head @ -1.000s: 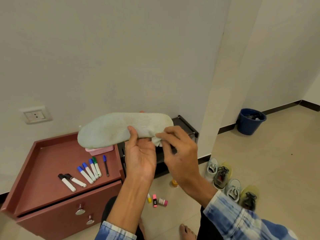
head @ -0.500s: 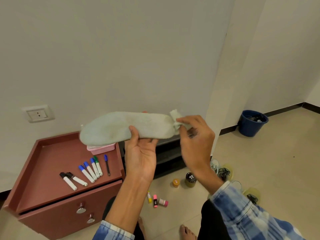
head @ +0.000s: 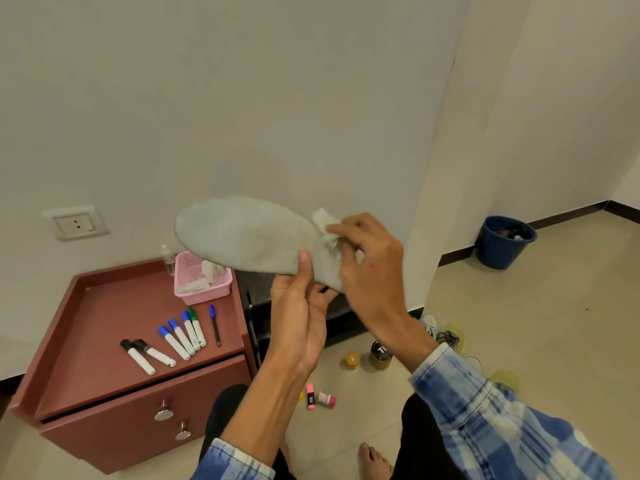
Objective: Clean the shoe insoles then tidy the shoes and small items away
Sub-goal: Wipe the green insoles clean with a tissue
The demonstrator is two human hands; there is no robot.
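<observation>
Mid insole (head: pixel 249 237) wipe
Left hand (head: pixel 298 323) pinches it, right hand (head: pixel 370 271) pinches tissue (head: pixel 325 223) at 3 o'clock; next, sweep toward 9.

You see a white wall socket (head: pixel 77 223) at left; a dark blue bucket (head: pixel 504 242) stands on the tiled floor (head: pixel 554 323) against the far wall.

My right sleeve (head: pixel 502 420) and left sleeve (head: pixel 232 460) are blotchy blue-and-white checked cloth with stitched cuffs. My trousers (head: pixel 422 445) are black. My foot (head: pixel 375 462) is bare.
</observation>
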